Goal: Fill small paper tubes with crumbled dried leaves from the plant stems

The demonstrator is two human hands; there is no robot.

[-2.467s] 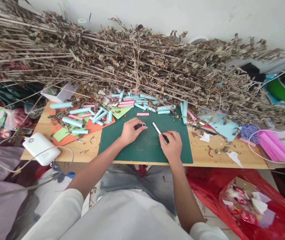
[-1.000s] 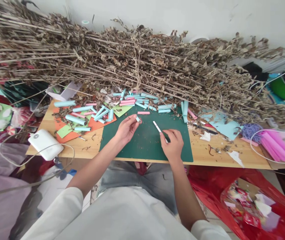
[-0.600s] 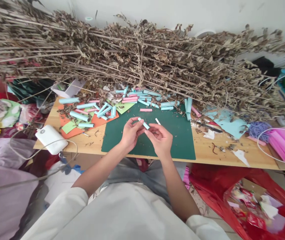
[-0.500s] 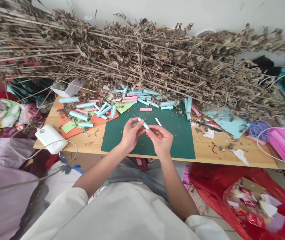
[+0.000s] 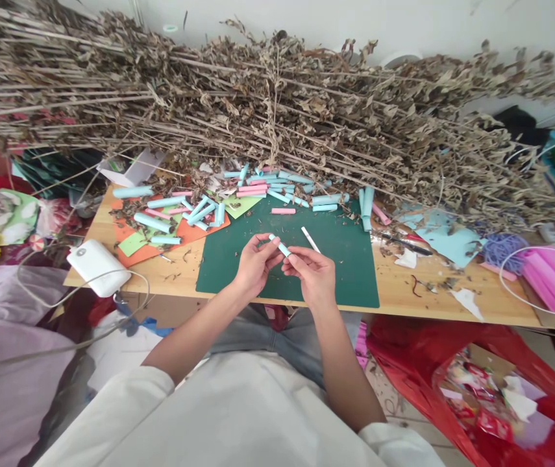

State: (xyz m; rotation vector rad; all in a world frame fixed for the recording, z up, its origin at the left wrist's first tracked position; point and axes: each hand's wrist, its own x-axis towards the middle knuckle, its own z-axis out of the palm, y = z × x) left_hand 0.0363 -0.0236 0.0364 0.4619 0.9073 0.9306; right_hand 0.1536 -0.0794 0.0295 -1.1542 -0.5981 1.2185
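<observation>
Between my two hands is a small light-blue paper roll (image 5: pixel 280 246), tilted down to the right. My left hand (image 5: pixel 256 263) pinches its upper left end, and the fingers of my right hand (image 5: pixel 312 272) close on its lower right end. Both hands are above a dark green cutting mat (image 5: pixel 350 259). A thin white stick (image 5: pixel 311 239) lies on the mat just beyond my right hand. Farther back on the mat rests a pink paper roll (image 5: pixel 283 211).
Several blue and pink rolls (image 5: pixel 153 223) lie along the table's back, some on orange paper (image 5: pixel 194 230). Dried stalks (image 5: pixel 277 110) bank up behind. A white power bank (image 5: pixel 98 267) with a cable sits left; a black pen (image 5: pixel 411 245) lies right. A red bag (image 5: pixel 404 350) hangs open below.
My right hand has dropped slightly and its fingers have shifted on the roll's lower end. More of the white stick shows now. My left hand stays nearly where it was.
</observation>
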